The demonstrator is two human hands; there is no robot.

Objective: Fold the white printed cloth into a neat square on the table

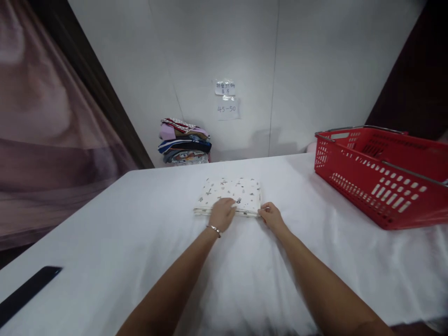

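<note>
A folded white cloth [245,190] with small dark printed figures lies flat on the white-covered table, its layered edge towards me. My left hand [223,213], with a silvery bracelet at the wrist, rests on top of the cloth across its front edge. The fingers of that hand lie on the fabric; the thumb is hard to make out. At the cloth's front right corner my right hand [273,217] is closed, pinching the edge between thumb and fingers.
A red plastic basket [364,179] with metal handles stands at the right. Behind the table's far edge is a stack of folded clothes [185,142]. A dark flat object [26,294] lies at the front left. Paper signs [227,108] hang on the wall, and a pinkish curtain [45,126] hangs at left.
</note>
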